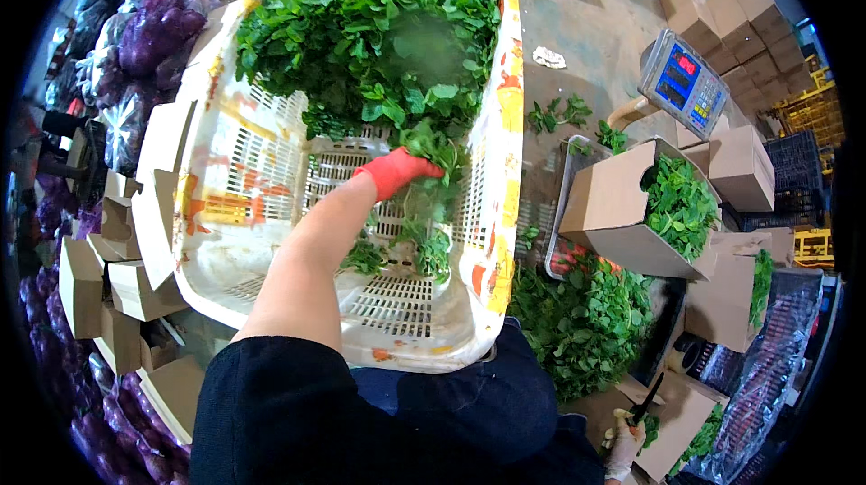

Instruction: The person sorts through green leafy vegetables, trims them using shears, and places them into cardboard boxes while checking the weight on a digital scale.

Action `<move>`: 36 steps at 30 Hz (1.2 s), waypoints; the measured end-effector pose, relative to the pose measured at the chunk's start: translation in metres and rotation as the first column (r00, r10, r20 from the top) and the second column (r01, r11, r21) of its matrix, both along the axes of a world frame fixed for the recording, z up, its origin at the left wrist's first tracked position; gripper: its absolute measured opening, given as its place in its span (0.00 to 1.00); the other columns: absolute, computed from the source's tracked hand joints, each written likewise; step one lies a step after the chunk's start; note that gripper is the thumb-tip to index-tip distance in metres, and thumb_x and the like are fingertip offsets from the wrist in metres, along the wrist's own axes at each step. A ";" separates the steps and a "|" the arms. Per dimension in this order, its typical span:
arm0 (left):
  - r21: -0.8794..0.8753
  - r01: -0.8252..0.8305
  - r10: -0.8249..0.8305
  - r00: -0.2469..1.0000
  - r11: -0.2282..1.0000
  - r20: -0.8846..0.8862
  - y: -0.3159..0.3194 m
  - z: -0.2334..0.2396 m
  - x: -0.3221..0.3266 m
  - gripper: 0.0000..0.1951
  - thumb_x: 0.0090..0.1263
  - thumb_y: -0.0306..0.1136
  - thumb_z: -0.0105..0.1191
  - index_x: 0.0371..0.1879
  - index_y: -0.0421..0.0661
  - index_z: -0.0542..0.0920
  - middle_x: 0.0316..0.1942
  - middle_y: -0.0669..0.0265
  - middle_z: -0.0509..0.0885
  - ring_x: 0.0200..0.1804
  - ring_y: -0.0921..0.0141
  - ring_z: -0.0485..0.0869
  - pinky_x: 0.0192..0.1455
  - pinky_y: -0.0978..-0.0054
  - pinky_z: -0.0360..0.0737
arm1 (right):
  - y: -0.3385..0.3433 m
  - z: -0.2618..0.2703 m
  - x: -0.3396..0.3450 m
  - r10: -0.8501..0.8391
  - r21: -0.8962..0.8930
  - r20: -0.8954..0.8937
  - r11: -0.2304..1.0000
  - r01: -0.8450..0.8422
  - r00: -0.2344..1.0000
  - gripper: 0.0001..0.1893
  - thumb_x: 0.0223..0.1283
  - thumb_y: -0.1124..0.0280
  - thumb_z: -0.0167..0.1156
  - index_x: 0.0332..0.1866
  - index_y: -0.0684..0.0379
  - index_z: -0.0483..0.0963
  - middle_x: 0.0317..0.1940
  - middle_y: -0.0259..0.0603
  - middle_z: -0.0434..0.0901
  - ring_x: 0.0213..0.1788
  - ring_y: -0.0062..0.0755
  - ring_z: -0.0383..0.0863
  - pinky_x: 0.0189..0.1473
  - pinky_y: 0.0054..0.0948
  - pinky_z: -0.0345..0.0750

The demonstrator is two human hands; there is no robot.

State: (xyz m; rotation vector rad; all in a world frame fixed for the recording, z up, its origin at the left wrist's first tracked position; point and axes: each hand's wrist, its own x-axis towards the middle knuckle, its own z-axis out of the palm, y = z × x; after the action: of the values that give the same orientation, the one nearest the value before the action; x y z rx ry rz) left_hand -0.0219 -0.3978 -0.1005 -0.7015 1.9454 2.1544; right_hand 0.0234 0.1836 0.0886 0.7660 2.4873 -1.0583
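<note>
My left hand [399, 174], in a red glove, reaches into a white slatted plastic crate [511, 214] before me. Its fingers close on a bunch of leafy mint-like greens [433, 146]. A dense heap of the same greens [352, 25] fills the crate's far end. Nearer to me, loose sprigs [433, 255] lie on the slatted floor, partly blurred. Low at the right edge, my right hand [626, 444], in a pale, stained glove, holds a knife [651, 396] with a dark blade pointing up and outward. Some leaves show beside that hand; its forearm is mostly out of view.
Right of the crate lies a large leafy pile [588, 329]. A carton of greens [602, 207] stands by a digital scale [683, 82]. More cartons [724, 302] line the right. Folded cardboard [162, 194] and bagged purple produce [159, 31] flank the left.
</note>
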 end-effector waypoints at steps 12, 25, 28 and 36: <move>0.351 0.359 -0.229 0.904 0.865 -0.361 -0.060 0.053 0.019 0.35 0.64 0.58 0.31 0.54 0.35 0.67 0.50 0.57 0.75 0.53 0.66 0.73 0.58 0.69 0.66 | -0.033 0.003 -0.011 -0.006 -0.271 -0.183 0.962 -0.044 0.983 0.02 0.56 0.73 0.54 0.33 0.58 0.69 0.15 0.33 0.72 0.09 0.17 0.65 0.09 0.16 0.59; -0.029 0.780 -0.629 0.481 0.625 -0.611 0.251 0.244 -0.069 0.22 0.54 0.31 0.62 0.48 0.45 0.73 0.43 0.69 0.79 0.45 0.77 0.74 0.49 0.75 0.73 | -0.164 0.071 -0.082 -0.032 -0.339 -0.732 0.884 -0.323 0.680 0.06 0.53 0.80 0.51 0.37 0.64 0.70 0.27 0.37 0.77 0.23 0.22 0.73 0.23 0.20 0.68; -0.179 0.777 -0.654 0.353 0.603 -0.669 0.295 0.232 -0.060 0.26 0.48 0.31 0.67 0.47 0.44 0.73 0.43 0.69 0.79 0.45 0.77 0.75 0.49 0.73 0.73 | -0.154 0.070 -0.075 0.007 -0.169 -0.820 0.952 -0.254 0.573 0.07 0.53 0.73 0.55 0.37 0.63 0.70 0.30 0.43 0.77 0.30 0.35 0.76 0.35 0.29 0.72; -0.652 0.524 -0.817 0.503 0.548 -0.282 0.316 0.242 -0.060 0.16 0.47 0.37 0.60 0.36 0.44 0.79 0.28 0.51 0.80 0.31 0.56 0.79 0.38 0.67 0.75 | -0.094 0.072 -0.057 0.263 0.220 -0.764 0.965 -0.145 0.589 0.06 0.53 0.67 0.56 0.33 0.57 0.71 0.19 0.40 0.76 0.20 0.37 0.76 0.24 0.31 0.73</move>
State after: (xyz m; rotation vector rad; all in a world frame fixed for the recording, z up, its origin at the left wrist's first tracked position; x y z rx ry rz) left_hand -0.0815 -0.0821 0.1419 0.7615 2.4633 1.3878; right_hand -0.0335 0.0893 0.1603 -0.0479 3.3007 -1.3533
